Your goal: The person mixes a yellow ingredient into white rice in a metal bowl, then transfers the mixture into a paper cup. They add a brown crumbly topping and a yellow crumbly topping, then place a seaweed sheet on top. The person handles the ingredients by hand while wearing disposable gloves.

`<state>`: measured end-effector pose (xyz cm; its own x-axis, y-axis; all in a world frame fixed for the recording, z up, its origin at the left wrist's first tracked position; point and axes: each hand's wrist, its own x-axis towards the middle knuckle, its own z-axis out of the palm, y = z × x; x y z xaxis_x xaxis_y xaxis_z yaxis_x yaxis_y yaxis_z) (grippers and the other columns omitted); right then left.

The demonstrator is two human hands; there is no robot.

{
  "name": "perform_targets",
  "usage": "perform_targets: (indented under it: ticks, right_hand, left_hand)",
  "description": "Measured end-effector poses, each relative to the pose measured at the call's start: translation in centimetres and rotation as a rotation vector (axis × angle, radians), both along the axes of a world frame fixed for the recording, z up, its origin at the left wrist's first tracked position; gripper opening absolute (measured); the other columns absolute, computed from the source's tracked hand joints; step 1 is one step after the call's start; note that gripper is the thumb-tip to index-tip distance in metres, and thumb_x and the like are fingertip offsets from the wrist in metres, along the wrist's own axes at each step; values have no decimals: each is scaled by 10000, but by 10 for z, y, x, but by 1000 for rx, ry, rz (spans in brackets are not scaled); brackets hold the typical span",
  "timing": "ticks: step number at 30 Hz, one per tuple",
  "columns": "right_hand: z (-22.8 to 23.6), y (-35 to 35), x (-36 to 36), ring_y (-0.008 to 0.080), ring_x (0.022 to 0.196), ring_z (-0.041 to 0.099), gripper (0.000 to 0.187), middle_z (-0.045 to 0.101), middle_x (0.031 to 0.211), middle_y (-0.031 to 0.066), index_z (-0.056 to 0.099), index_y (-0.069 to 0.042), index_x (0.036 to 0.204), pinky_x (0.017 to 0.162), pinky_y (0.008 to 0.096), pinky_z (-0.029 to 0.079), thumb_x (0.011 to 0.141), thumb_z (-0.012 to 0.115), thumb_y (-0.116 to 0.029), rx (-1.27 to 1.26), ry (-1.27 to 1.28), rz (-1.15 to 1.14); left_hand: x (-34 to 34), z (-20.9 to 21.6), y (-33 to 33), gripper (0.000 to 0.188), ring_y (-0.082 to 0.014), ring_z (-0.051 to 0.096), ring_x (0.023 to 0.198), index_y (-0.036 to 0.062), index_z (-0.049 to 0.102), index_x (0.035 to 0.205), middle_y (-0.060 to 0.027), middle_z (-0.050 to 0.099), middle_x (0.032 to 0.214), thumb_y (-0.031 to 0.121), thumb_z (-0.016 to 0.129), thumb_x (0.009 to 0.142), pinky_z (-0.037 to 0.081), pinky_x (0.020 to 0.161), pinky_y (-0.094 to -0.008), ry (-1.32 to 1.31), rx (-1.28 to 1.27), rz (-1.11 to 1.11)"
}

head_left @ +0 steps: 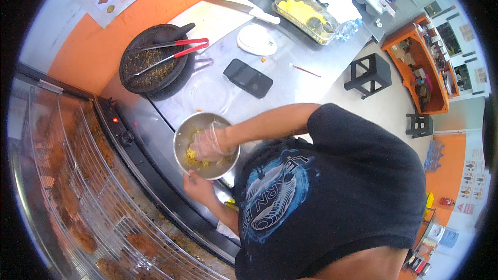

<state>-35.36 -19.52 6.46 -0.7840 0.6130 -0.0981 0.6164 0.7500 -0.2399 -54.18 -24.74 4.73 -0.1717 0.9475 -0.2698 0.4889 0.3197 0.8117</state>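
A steel mixing bowl (179, 148) stands at the table's edge. My right hand (207, 144), in a clear plastic glove, reaches down into it, with the fingers closed among yellow shredded food (191, 154). Part of those fingertips is hidden by the food and the hand itself. My bare left hand (198, 187) grips the near side of the bowl's rim. Beyond the bowl lies a round clear lid (210, 96), and a black phone (248, 78) rests beside it.
Red-handled tongs (192, 46) lie across a black pan (150, 80) holding crumbs. A knife (244, 9) is on a white cutting board (228, 26). Nearby are a white round device (257, 40) and a clear tray (332, 35) of yellow food. A wire-racked cabinet (104, 192) holds browned pieces.
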Motion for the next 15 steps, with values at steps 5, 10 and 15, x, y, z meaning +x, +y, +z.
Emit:
perform_targets:
  ticks: [5, 10, 15]
  right_hand:
    - [2, 27, 6, 367, 978, 682, 282, 643, 1011, 205, 612, -50, 1127, 729, 490, 567, 869, 597, -165, -66, 85, -59]
    - [41, 43, 20, 388, 866, 702, 348, 705, 992, 226, 669, -19, 1123, 740, 504, 562, 844, 642, -225, -235, 130, 210]
    - [42, 35, 17, 380, 863, 693, 266, 718, 908, 198, 705, 21, 956, 762, 474, 557, 864, 602, -206, -255, 42, 30]
  left_hand:
    - [-2, 2, -1, 329, -269, 597, 438, -69, 557, 847, -206, 629, 684, 206, 491, 1015, 442, 386, -387, -15, 73, 10]
    - [-6, 3, 1, 348, -282, 600, 440, -68, 551, 837, -216, 635, 697, 226, 487, 1013, 444, 398, -393, 0, 59, -1]
    - [-5, 3, 1, 362, -285, 606, 458, -74, 542, 832, -221, 622, 697, 232, 485, 1017, 449, 415, -400, -24, 58, 14]
